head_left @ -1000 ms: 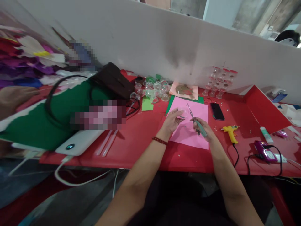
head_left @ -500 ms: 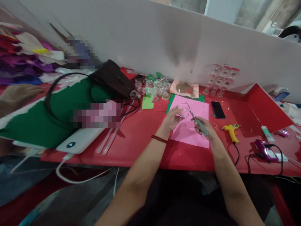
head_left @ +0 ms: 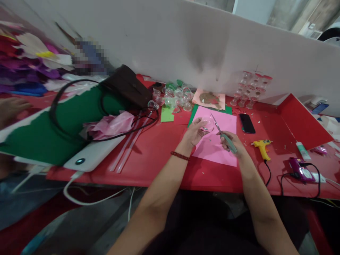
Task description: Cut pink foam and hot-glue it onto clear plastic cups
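My left hand is closed on the edge of a small clear plastic cup, its round rim turned toward the scissors. In my right hand is a pair of scissors with grey-green handles, the metal blade pointing up and away beside the cup. Whether the blade touches the plastic, I cannot tell. Both hands are above a pink sheet of paper on the red table. Green paper shows from under the sheet's far edge.
Behind my left hand is a cluster of clear plastic cups; joined cups stand by the wall. A phone, yellow glue gun and red folded board lie right. Left are a white power bank, dark bag and another person's hand.
My hands keep nearly the same place, with the cup and scissors still in them. The other person's hand at the far left has drawn back to the left.
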Demonstrator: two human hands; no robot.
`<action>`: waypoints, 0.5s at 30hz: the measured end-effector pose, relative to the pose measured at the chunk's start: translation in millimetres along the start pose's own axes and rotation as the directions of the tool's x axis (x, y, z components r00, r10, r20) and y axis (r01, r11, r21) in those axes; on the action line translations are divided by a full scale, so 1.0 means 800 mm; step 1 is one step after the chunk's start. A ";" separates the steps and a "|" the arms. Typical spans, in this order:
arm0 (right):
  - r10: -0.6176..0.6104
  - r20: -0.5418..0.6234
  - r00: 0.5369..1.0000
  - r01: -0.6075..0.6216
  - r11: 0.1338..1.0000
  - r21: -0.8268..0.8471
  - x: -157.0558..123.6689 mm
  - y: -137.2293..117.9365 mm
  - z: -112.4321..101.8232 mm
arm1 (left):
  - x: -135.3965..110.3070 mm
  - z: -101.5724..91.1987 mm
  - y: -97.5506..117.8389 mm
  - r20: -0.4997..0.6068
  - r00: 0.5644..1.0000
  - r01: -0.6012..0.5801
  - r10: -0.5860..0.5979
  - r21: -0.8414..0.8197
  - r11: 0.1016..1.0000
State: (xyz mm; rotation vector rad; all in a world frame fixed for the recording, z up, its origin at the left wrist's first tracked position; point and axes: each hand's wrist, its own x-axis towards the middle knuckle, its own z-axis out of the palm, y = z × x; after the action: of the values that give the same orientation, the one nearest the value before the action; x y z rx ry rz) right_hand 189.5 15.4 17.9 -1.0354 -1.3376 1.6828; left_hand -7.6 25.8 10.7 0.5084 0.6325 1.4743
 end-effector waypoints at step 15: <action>0.020 -0.020 1.000 -0.020 0.999 -0.037 -0.002 -0.001 0.001 | -0.006 0.002 0.005 -0.026 1.000 0.012 -0.012 -0.018 1.000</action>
State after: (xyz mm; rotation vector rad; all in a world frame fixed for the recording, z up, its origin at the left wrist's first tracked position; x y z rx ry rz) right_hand 189.7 14.3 19.2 -1.0876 -1.3546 1.6636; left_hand -9.2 21.3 15.1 0.4711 0.6414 1.4765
